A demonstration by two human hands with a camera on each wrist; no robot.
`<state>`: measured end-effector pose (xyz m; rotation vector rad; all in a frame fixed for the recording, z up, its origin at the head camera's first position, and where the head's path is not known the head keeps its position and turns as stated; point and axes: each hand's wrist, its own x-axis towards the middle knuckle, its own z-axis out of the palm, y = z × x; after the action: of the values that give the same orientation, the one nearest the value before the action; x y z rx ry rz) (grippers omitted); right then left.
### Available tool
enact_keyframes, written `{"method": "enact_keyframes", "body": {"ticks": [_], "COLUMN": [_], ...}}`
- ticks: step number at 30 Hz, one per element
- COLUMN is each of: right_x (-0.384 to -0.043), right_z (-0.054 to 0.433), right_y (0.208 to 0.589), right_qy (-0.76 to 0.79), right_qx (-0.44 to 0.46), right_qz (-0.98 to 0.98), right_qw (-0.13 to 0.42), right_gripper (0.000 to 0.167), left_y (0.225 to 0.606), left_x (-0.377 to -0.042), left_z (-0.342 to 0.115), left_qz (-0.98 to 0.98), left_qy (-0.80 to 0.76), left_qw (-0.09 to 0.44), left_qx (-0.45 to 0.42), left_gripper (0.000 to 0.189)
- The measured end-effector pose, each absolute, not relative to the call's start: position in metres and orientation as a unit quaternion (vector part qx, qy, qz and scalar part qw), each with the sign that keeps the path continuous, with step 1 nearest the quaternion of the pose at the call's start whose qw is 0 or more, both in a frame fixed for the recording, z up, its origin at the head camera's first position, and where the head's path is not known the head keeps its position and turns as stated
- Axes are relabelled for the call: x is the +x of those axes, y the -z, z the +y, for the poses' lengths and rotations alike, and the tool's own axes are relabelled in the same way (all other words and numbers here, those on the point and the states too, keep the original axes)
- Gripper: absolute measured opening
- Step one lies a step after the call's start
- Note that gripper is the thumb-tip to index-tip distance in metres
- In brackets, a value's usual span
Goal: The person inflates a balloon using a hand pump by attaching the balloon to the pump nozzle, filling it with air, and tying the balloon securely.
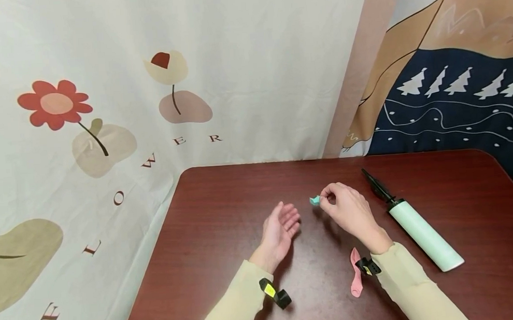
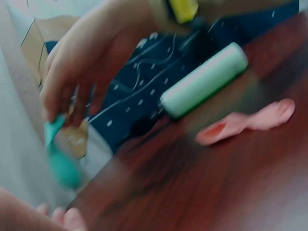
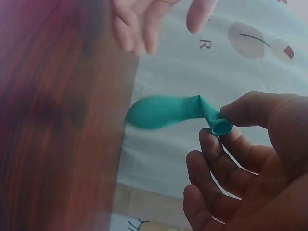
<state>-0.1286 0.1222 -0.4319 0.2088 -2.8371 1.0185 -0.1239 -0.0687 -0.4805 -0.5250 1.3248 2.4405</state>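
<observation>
A limp teal balloon (image 3: 163, 111) hangs from my right hand (image 1: 349, 210), pinched near its neck between thumb and fingertips. In the right wrist view its round mouth faces up beside the thumb. My left hand (image 1: 279, 232) is held over the table to the left of the balloon, palm turned inward, fingers loosely extended and holding nothing. A flat pink balloon (image 1: 356, 275) lies on the table below the right wrist, partly covered by the wrist strap in the head view. The left wrist view is blurred, with the teal balloon (image 2: 65, 168) dangling there.
A pale green hand pump (image 1: 426, 235) with a black nozzle lies slantwise on the right side of the dark red table (image 1: 223, 195). Behind the table hangs a printed cloth (image 1: 256, 73) with flowers and letters. Black straps with cameras (image 1: 275, 293) sit at both wrists.
</observation>
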Motion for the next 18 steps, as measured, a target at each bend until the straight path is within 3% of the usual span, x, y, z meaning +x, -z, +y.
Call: {"method": "enact_keyframes", "body": {"ticks": [4,7,13,18], "right_x": [-0.128,-0.121,-0.108,-0.101], "right_z": [0.118,0.115,0.113,0.113], "right_y": [0.432,0.434,0.436,0.438], "right_qy": [-0.324,-0.312,-0.297,-0.301], "right_qx": [0.083,0.09,0.089,0.08], "right_qz": [-0.94,-0.943,-0.948,-0.946], "right_qw": [0.068,0.068,0.074,0.087], "right_gripper": [0.005,0.004,0.005,0.008], "left_y": [0.479,0.475,0.473,0.473], "left_x": [-0.112,-0.111,-0.113,-0.113], "left_z": [-0.065,-0.059,-0.05,-0.045], "left_qz": [0.43,0.393,0.362,0.354], "left_qy": [-0.847,-0.851,-0.869,-0.891], "left_qw": [0.29,0.336,0.326,0.272], "left_qx": [-0.119,-0.09,-0.083,-0.085], "left_gripper": [0.072,0.082,0.082,0.064]}}
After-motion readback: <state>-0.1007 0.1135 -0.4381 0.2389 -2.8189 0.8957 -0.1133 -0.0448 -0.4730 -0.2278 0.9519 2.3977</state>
